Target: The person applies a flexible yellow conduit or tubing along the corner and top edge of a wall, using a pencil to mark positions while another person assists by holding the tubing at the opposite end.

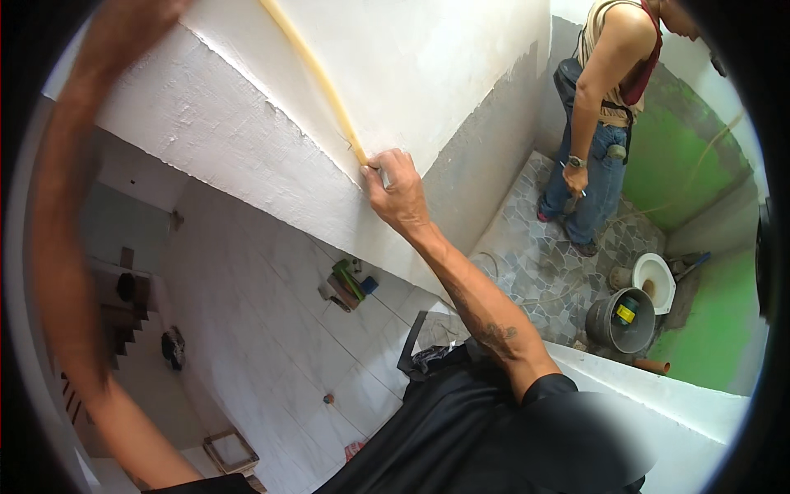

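Note:
A pale yellow flexible hose (311,62) curves down across the white wall from the upper edge. Its lower end is pinched between the thumb and fingers of my right hand (397,185), close to where the white paint meets a rough plaster band. High at the upper left is my left hand (148,20), smeared by motion and partly cut off by the frame. Its fingers do not show clearly, so whether it holds anything is hidden.
Below lies a marble-look tiled floor (271,305) with a small pile of tools (347,284). In the room at right, a person (605,123) stands on stone-patterned tiles. Nearby are a dark bucket (605,325), a toilet (656,276) and an orange pipe (652,365).

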A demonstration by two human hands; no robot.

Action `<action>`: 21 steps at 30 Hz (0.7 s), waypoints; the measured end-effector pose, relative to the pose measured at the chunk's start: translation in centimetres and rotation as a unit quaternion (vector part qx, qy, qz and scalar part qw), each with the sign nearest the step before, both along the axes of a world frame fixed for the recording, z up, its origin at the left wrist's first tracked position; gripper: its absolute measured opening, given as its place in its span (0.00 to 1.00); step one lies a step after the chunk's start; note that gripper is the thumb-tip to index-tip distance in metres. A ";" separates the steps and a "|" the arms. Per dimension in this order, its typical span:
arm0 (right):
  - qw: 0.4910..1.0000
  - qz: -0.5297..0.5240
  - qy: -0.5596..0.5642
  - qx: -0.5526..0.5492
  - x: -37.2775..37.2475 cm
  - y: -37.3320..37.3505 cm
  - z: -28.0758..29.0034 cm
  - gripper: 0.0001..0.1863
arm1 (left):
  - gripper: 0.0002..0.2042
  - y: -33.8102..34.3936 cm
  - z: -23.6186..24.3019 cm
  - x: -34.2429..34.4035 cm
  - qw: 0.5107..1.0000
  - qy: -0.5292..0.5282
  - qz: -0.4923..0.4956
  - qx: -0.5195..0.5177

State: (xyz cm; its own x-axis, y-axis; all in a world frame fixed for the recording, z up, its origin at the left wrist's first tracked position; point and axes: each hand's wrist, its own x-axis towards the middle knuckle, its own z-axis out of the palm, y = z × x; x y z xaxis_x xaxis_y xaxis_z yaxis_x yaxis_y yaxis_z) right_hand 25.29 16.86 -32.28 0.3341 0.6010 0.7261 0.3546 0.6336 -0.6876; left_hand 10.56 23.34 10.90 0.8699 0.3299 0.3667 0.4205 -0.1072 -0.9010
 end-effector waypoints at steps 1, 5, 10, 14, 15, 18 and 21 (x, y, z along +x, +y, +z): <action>1.000 -0.005 0.000 -0.003 0.1 -0.1 -0.1 0.06 | 0.15 -1.1 -1.9 0.6 1.000 0.009 -0.007 -0.028; 1.000 -0.006 0.000 -0.001 -0.2 -0.1 -0.1 0.06 | 0.10 -4.7 -7.7 5.9 0.988 0.127 -0.067 -0.047; 1.000 0.005 0.022 0.009 -0.9 0.0 0.2 0.05 | 0.05 -1.9 -12.3 6.5 0.937 0.157 -0.091 -0.299; 0.999 -0.008 0.040 0.019 -0.8 0.0 0.1 0.05 | 0.05 -1.3 -12.6 8.5 0.906 0.180 -0.025 -0.382; 0.999 -0.005 0.040 -0.001 -0.8 -0.2 0.1 0.05 | 0.05 -1.2 -12.5 8.7 0.902 0.185 -0.013 -0.390; 0.998 -0.015 0.056 -0.026 -1.3 -0.4 0.1 0.05 | 0.03 -1.1 -12.5 10.1 0.884 0.209 0.003 -0.418; 0.995 -0.034 0.085 -0.028 -1.9 -0.6 -0.1 0.05 | 0.03 -0.6 -13.1 11.0 0.863 0.243 0.011 -0.443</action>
